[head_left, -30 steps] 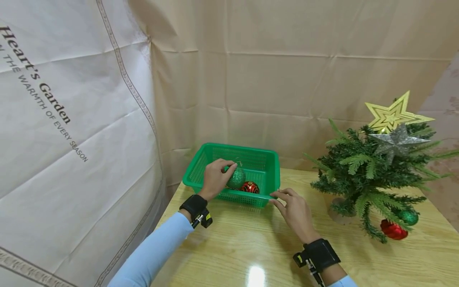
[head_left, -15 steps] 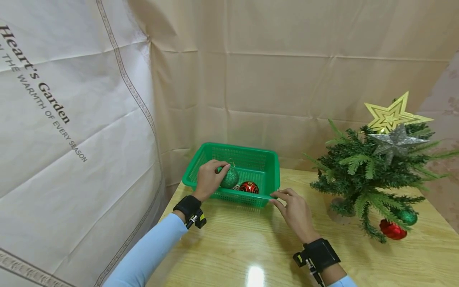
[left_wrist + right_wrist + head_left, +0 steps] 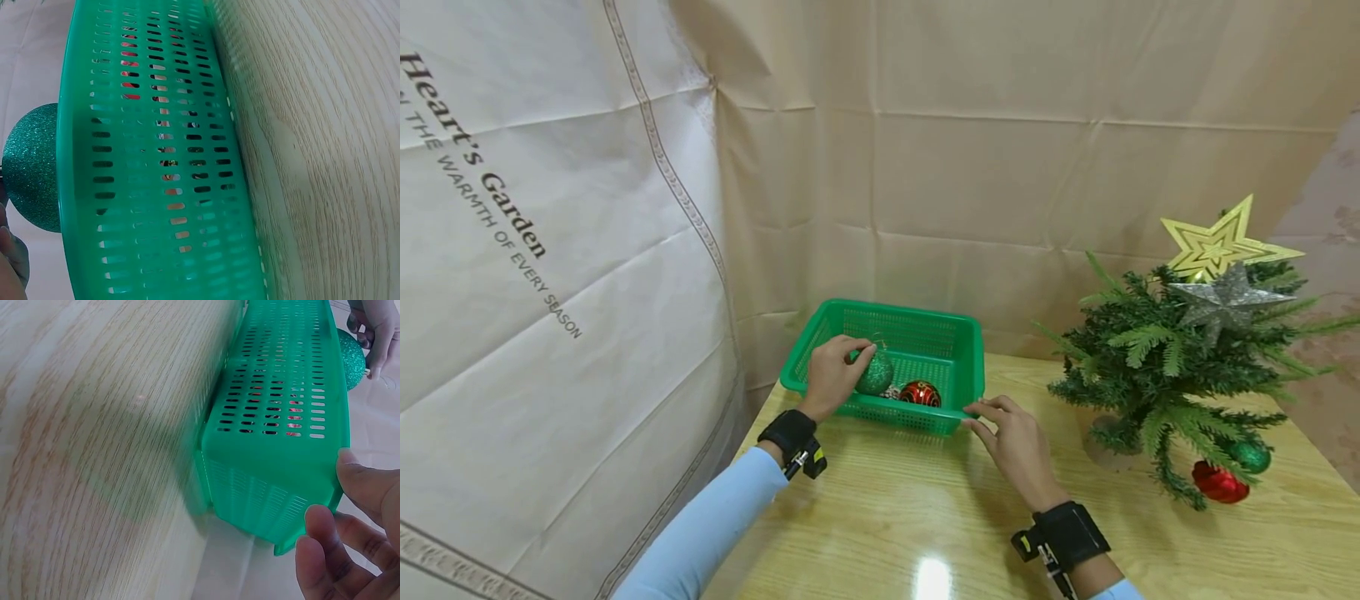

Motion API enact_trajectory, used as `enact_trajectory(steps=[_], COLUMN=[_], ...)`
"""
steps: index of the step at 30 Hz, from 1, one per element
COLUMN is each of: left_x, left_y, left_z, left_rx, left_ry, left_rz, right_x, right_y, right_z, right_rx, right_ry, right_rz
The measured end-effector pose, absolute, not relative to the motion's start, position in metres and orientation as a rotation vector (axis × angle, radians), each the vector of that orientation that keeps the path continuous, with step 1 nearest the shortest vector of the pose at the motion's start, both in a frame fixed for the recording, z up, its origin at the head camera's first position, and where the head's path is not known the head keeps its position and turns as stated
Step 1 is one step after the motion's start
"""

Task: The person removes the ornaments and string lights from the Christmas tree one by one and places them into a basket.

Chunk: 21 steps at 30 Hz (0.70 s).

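My left hand (image 3: 832, 375) pinches the top of a glittery green bauble (image 3: 877, 375), over the near left part of a green plastic basket (image 3: 887, 310). In the left wrist view the bauble (image 3: 32, 169) shows above the basket's rim, its lower part hidden by the wall. My right hand (image 3: 1017, 442) grips the basket's near right corner; in the right wrist view the thumb lies on one side of the rim and the fingers on the other. A red bauble with dark and gold patterning (image 3: 920, 393) lies inside the basket, next to a small patterned item (image 3: 891, 392).
To the right stands a small artificial Christmas tree (image 3: 1157, 358) with a gold star (image 3: 1221, 242), a silver star (image 3: 1228, 300), a red bauble (image 3: 1221, 482) and a green bauble (image 3: 1251, 456). Cloth hangs behind and left of the wooden table (image 3: 880, 517).
My left hand has moved left with the green bauble, uncovering more of the patterned item beside the red bauble. My right hand stays at the basket corner.
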State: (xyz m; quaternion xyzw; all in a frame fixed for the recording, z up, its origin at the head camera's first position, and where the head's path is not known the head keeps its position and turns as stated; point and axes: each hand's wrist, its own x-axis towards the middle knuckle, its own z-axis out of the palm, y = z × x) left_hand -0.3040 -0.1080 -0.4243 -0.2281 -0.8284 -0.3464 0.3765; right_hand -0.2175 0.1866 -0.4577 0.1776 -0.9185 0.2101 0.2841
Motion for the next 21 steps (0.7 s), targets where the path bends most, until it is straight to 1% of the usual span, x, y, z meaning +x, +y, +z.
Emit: enact_trajectory(steps=[12, 21], left_x=[-0.306, -0.307], left_y=[-0.117, -0.125], left_z=[-0.429, -0.434], left_rx=[-0.572, -0.566], left_ry=[-2.108, -2.129], left_rz=[-0.858, -0.846], right_x=[-0.216, -0.219], right_y=[0.187, 0.187], right_z=[-0.458, -0.456], right_rx=[0.459, 0.502], right_ry=[-2.459, -2.436], right_rz=[0.555, 0.558])
